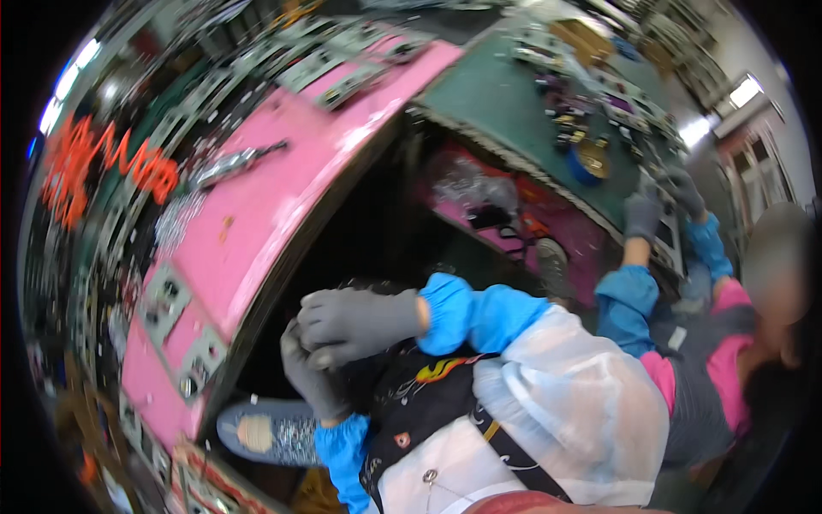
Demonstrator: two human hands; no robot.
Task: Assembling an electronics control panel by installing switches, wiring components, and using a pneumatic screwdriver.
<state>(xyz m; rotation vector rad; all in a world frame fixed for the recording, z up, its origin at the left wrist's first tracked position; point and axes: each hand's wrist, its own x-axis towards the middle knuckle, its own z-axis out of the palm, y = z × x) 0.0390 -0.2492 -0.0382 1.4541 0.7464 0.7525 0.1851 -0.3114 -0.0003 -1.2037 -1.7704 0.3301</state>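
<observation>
1. My right grip [360, 325], in a grey glove, lay over my left grip [312, 377], the two touching, with the right fingers bent across the left ones. No object showed between them; whether something small was tucked inside, or how tightly either was clenched, I could not tell.
2. My right forearm, in a bright blue sleeve [484, 315], came in nearly level from the right; my left rose steeply from below, its cuff close under the glove. Both wrists met in front of my body, off the edge of the pink desk [270, 201].
3. I judged this a pause between handling steps, or a small adjustment of the gloves; neither hand touched a workpiece. Work on the desk would first have called for parting my hands and reaching left over its edge.
4. The nearest workpiece, a pale metal panel [202, 364] with dark round fittings, lay flat on the desk, left of my hands and apart from them. A similar panel [164, 301] lay just beyond it.
5. Farther up the desk lay a silver elongated tool [238, 164], too blurred to identify surely, with an orange coiled hose [154, 176] to its left.
6. Well to my right, a co-worker's gloved hands [642, 214] were near the green desk [488, 94].
</observation>
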